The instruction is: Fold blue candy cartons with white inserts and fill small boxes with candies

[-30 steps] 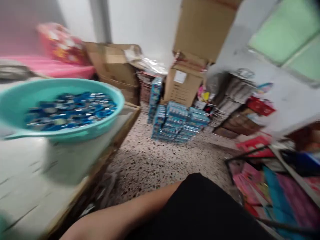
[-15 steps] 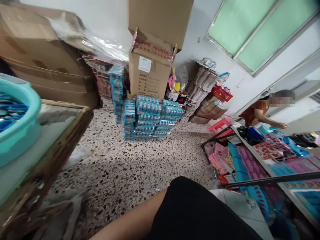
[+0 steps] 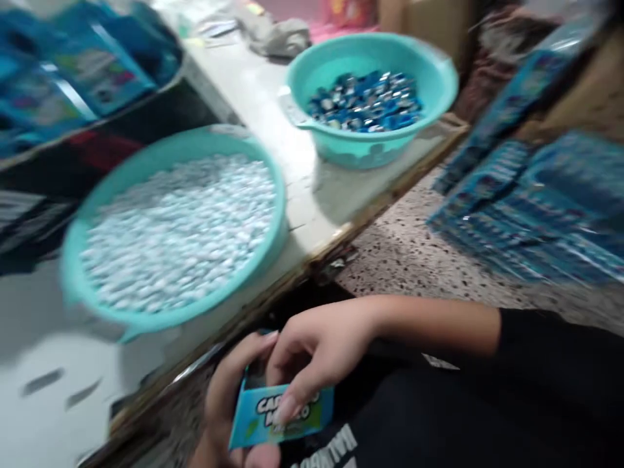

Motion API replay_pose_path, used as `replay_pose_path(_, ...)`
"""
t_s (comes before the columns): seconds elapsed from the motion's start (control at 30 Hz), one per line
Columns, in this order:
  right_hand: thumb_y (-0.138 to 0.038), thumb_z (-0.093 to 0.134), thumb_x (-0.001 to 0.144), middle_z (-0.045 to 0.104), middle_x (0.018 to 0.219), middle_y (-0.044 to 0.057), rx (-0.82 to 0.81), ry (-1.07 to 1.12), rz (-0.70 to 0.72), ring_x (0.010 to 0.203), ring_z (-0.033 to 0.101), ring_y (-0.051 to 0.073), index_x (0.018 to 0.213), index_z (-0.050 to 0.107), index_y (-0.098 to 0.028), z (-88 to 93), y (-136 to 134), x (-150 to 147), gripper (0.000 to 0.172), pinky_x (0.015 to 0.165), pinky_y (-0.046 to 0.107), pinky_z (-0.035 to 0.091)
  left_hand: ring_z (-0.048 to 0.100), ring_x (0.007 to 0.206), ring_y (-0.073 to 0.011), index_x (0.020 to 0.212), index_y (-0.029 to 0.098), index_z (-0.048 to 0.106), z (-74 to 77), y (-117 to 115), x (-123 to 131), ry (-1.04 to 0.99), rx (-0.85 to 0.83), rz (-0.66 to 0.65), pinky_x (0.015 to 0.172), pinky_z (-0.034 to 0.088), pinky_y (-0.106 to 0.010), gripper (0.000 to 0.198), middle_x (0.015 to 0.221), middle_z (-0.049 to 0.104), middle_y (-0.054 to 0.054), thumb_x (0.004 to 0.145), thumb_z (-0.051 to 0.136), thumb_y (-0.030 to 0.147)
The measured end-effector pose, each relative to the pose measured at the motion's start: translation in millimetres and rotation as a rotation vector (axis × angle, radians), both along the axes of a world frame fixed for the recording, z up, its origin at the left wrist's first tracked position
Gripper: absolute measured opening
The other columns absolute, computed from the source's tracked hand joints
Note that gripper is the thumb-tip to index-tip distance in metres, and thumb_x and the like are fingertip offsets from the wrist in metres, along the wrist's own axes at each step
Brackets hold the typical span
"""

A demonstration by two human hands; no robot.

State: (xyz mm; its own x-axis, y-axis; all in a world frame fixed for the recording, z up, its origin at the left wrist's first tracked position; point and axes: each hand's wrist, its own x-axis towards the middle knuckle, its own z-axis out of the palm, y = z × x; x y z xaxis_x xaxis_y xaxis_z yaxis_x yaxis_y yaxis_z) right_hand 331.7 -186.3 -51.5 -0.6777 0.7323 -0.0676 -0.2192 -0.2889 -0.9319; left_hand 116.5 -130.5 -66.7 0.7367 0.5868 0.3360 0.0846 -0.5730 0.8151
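Observation:
Low in the picture both my hands hold a small blue and green printed packet [image 3: 280,413] over my lap. My left hand [image 3: 224,403] grips it from the left and below. My right hand [image 3: 316,351] comes in from the right, fingers curled over its top edge. On the white table just beyond them stands a large teal basin [image 3: 266,250] full of small white pieces. Farther back sits a smaller teal basin [image 3: 370,153] with blue and silver wrapped pieces. The picture is blurred by motion.
The white table's wooden edge [image 3: 341,227] runs diagonally past my hands. Stacks of blue packs [image 3: 531,208] stand on the speckled floor at the right. Blue packets [image 3: 82,78] fill a rack at the top left. Grey cloth [image 3: 277,36] lies at the table's far end.
The view has swung from the floor and boxes at the right back down to the table. Both hands and the packet, out of sight before, are now in view.

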Motion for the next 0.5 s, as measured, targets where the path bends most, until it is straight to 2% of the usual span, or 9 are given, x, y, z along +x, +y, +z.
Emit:
replay_pose_path(0.1,-0.014,0.07,0.086,0.063,0.078,-0.002,-0.065,0.061,0.035,0.071,0.057,0.007,0.088,0.065,-0.009,-4.6,6,-16,0.007,0.068,0.016,0.046,0.056,0.068,-0.0168,0.128,0.019,0.061,-4.8,4,-16,-0.046,0.056,0.031,0.061,0.049,-0.031,0.086,0.086,0.059,-0.003,0.075,0.05,0.085)
replay_pose_path(0.2,-0.01,0.066,0.087,0.062,0.079,-0.002,-0.221,0.21,0.114,0.07,0.057,0.007,0.087,0.064,-0.01,-9.4,10,-30,0.002,0.069,0.018,0.048,0.049,0.067,-0.0149,0.132,0.018,0.058,-6.4,2,-18,-0.106,0.034,0.059,0.06,0.043,-0.03,0.079,0.083,0.052,-0.002,0.077,0.059,0.075)
replay_pose_path(0.3,-0.015,0.069,0.086,0.063,0.081,-0.002,-0.384,0.334,0.102,0.069,0.058,0.008,0.089,0.063,-0.011,-14.8,14,-40,0.008,0.068,0.02,0.048,0.051,0.081,-0.0196,0.133,0.022,0.058,-5.5,7,-18,-0.144,0.065,0.087,0.069,0.046,-0.033,0.068,0.093,0.053,-0.005,0.082,0.059,0.067)
replay_pose_path(0.37,-0.02,0.073,0.084,0.064,0.083,-0.001,-0.473,0.395,0.085,0.07,0.06,0.008,0.093,0.063,-0.011,-16.7,17,-45,0.016,0.069,0.02,0.049,0.052,0.09,-0.0221,0.131,0.025,0.06,-4.4,13,-20,-0.12,0.097,0.093,0.074,0.048,-0.036,0.066,0.102,0.053,-0.007,0.084,0.054,0.071)
replay_pose_path(0.43,-0.02,0.075,0.081,0.064,0.084,-0.001,-0.517,0.444,0.091,0.071,0.061,0.009,0.095,0.064,-0.011,-16.9,19,-50,0.02,0.069,0.02,0.05,0.052,0.088,-0.0214,0.127,0.026,0.064,-2.4,17,-22,-0.12,0.1,0.062,0.071,0.05,-0.036,0.065,0.102,0.051,-0.007,0.086,0.048,0.074)
replay_pose_path(0.5,-0.019,0.077,0.079,0.065,0.083,-0.001,-0.513,0.485,0.114,0.071,0.061,0.008,0.093,0.065,-0.011,-16.4,18,-55,0.02,0.07,0.02,0.05,0.051,0.079,-0.019,0.124,0.029,0.064,1.2,18,-23,-0.132,0.1,0.038,0.063,0.049,-0.034,0.055,0.094,0.047,-0.004,0.09,0.046,0.069)
